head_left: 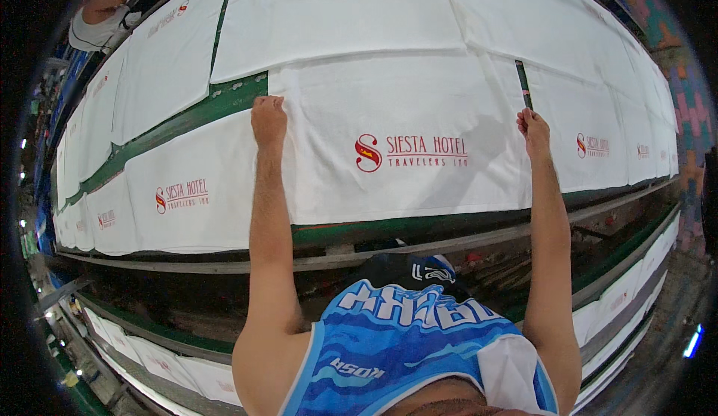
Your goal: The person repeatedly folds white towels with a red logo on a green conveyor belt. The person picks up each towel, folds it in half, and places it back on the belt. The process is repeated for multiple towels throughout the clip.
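Observation:
In front of me a white printed cloth point(419, 102) with a red and yellow emblem and red lettering lies spread over a long green table point(336, 232). My left hand point(269, 123) is closed at its left edge, knuckles up, beside a bare green strip. At the right edge my right hand point(534, 128) is closed too, thumb and fingers pinched together near a narrow green gap. The cloth's far part meets another white cloth point(336, 20). Its near edge lies close to the table's front.
Similar printed cloths lie flat to the left point(187, 184) and right point(591, 132). A wooden rail point(224, 267) runs along the table's near side. Behind me stands another table with white cloths point(164, 364). Another person point(105, 23) is at the far left.

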A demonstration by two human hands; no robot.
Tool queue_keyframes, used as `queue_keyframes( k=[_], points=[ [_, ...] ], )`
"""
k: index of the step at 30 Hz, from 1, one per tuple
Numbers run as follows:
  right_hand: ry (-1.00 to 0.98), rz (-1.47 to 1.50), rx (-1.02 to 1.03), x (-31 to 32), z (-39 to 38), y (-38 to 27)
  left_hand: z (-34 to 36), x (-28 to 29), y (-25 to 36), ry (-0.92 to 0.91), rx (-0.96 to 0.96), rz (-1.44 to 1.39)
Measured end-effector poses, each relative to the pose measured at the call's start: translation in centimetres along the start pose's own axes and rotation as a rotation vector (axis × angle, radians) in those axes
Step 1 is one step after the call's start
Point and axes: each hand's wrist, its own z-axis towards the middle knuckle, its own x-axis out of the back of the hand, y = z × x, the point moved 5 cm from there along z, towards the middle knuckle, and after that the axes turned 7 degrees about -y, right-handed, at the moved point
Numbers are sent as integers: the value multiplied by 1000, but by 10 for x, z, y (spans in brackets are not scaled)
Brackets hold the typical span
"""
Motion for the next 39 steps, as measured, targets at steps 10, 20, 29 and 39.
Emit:
queue_keyframes(
  k=[10, 20, 29, 39],
  points=[
    [314, -1044, 151, 15, 109, 1, 30, -27, -36, -100, 346, 46],
    [77, -803, 13, 28, 130, 12, 38, -35, -50, -37, 347, -46],
    [208, 67, 103, 53, 116, 21, 27, -11, -84, -32, 498, -1274],
    [95, 215, 273, 97, 23, -19, -57, 63, -33, 58, 265, -1430]
  ],
)
